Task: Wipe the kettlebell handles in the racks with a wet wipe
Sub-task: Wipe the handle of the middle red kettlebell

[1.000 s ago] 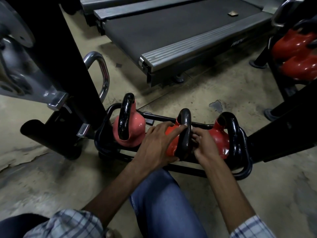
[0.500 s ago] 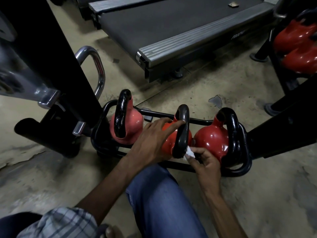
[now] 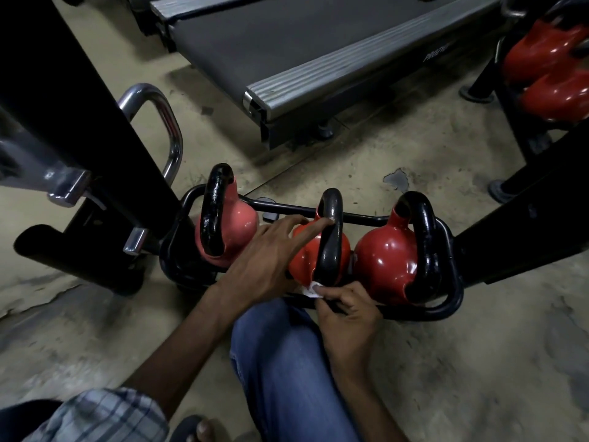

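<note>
Black handle (image 3: 331,237): on mid bell (image 3: 306,253) of three, in low rack (image 3: 446,311) on floor (image 3: 414,154).
Wipe (image 3: 314,289): small white wad, pressed at handle's near base.
R hand (image 3: 347,317): fingers curled, pinching wipe.
L hand (image 3: 264,263): fingers straight, spread over bell, index tip on handle's top; holds nothing.
Step, I'd say: rubbing handle's near leg.
Do it well: wrap wipe round bar, run up over arch & down far leg; brace bell w/ L hand vs rocking.
Beyond: treadmill (image 3: 318,59) behind rack.
</note>
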Motion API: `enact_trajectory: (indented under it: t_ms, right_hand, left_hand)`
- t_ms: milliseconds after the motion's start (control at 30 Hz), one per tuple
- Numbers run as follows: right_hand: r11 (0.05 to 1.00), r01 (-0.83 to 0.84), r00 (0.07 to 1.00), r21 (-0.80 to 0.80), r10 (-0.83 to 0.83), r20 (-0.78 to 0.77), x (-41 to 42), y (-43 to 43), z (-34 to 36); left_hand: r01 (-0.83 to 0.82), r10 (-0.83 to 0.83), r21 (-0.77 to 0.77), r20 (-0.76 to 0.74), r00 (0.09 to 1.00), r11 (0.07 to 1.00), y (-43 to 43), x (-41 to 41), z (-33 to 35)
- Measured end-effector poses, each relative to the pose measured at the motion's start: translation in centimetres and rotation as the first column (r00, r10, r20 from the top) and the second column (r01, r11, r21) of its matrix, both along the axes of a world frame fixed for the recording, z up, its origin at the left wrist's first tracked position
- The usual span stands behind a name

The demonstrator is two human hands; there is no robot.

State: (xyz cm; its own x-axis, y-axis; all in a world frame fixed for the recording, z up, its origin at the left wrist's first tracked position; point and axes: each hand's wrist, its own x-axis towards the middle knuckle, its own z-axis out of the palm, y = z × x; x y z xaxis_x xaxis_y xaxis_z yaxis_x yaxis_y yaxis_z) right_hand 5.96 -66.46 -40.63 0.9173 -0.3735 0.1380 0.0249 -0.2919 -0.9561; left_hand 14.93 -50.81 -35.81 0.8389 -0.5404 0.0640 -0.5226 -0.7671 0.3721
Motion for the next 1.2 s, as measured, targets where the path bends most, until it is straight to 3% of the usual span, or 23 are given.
enact_trajectory:
  t_ms: [100, 167, 333, 467, 533, 567, 700, 800, 900, 1000, 1100, 1200]
  right_hand:
    - [0.993, -0.005, 1.0, -0.12, 0.007, 0.021, 0.2, 0.7, -0.2]
    - [0.994, -0.001, 1.0, -0.108, 0.002, 0.011, 0.2, 0.8, 0.0]
    - [0.966, 0.133, 0.986, 0.22, -0.106, -0.128, 0.3, 0.1, 0.0]
    - [0.809, 0.255, 0.958, 0.529, -0.138, -0.251, 0.3, -0.2, -0.1]
    - [0.756, 0.302, 0.944, 0.581, -0.15, -0.296, 0.7, -0.8, 0.1]
    - [0.781, 0.295, 0.941, 0.551, -0.137, -0.309, 1.1, -1.2, 0.1]
    - [0.952, 0.037, 0.921, 0.305, 0.086, -0.379, 3.5, -3.4, 0.3]
    - [0.957, -0.176, 0.87, 0.231, 0.261, -0.418, 5.8, -4.4, 1.4]
    - [0.857, -0.251, 0.783, 0.45, 0.453, -0.426, 7.3, -4.9, 3.1]
    - [0.74, -0.156, 0.725, 0.655, 0.536, -0.432, 7.4, -5.8, 4.4]
    - [0.722, 0.023, 0.84, 0.692, 0.362, -0.405, 6.0, -5.1, 4.3]
    - [0.818, 0.107, 0.959, 0.565, 0.065, -0.276, 4.8, -3.1, 3.9]
  left_hand:
    - [0.004, -0.004, 0.006, 0.015, 1.0, 1.0, 0.1, 0.1, -0.2]
    - [0.006, -0.007, 0.01, 0.025, 1.0, 1.0, 0.2, 0.0, -0.3]
    - [-0.009, 0.008, 0.013, 0.017, 1.0, 1.0, -0.1, -0.1, -0.1]
    - [-0.031, 0.031, 0.009, 0.012, 0.999, 0.999, -0.1, -0.3, -0.1]
    - [-0.044, 0.044, 0.014, 0.009, 0.999, 0.999, -0.2, -0.5, -0.3]
    - [-0.051, 0.051, 0.013, 0.011, 0.999, 0.999, -0.2, -0.5, -0.2]
    - [-0.073, 0.074, -0.018, 0.027, 0.997, 0.997, -0.7, -0.8, -0.2]
    - [-0.098, 0.1, -0.035, 0.033, 0.994, 0.995, -1.1, -0.8, -0.3]
    - [-0.112, 0.114, -0.06, 0.029, 0.993, 0.992, -1.3, -0.8, -0.3]
    - [-0.118, 0.12, -0.052, 0.039, 0.992, 0.992, -1.3, -0.9, -0.3]
    - [-0.12, 0.123, -0.066, 0.047, 0.991, 0.991, -1.4, -0.9, -0.4]
    - [-0.124, 0.129, -0.085, 0.047, 0.991, 0.989, -1.4, -0.8, -0.4]
